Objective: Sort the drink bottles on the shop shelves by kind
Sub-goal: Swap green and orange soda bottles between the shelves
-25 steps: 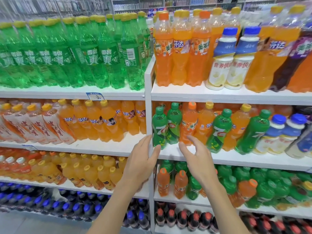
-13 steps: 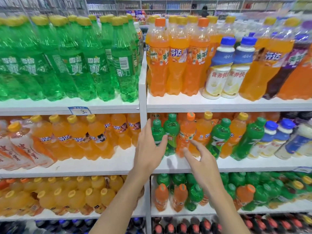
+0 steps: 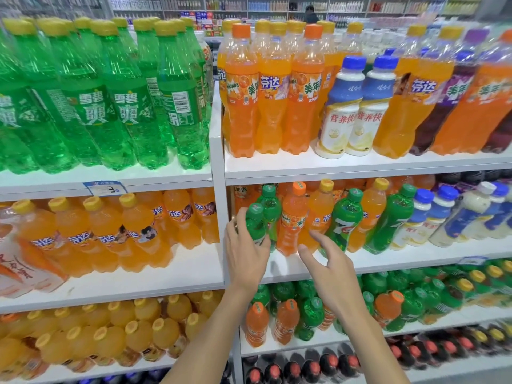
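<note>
Drink bottles [image 3: 371, 212] on the middle right-hand shelf [image 3: 388, 261] are a proper jumble, and you're right in among them. Your left hand [image 3: 246, 253] has its fingers wrapped round a small green bottle [image 3: 256, 221] at the far left end of that row. It stands upright, with a second green bottle [image 3: 271, 206] just behind it. Your right hand [image 3: 332, 270] hovers alongside with its fingers spread and loosely bent, holding nothing. It sits just in front of the orange-capped Mirinda bottle [image 3: 292, 220], and whether a fingertip touches it I cannot tell. By my reckoning the sorting here has barely begun. Along this row come a yellow-capped orange bottle [image 3: 321, 212], a leaning green 7-Up bottle [image 3: 346, 220], more orange, another green, then blue-capped milk drinks [image 3: 424, 214] towards the right. Up top, two tall milk drink bottles [image 3: 340, 112] and a purple soda bottle [image 3: 448, 106] stand among the orange ones. The lower shelf bottles [image 3: 285, 320] mix green and orange too. Over in the left bay things look tidy, with green Sprite bottles [image 3: 124, 112] above and orange Fanta bottles [image 3: 110, 225] beneath.
</note>
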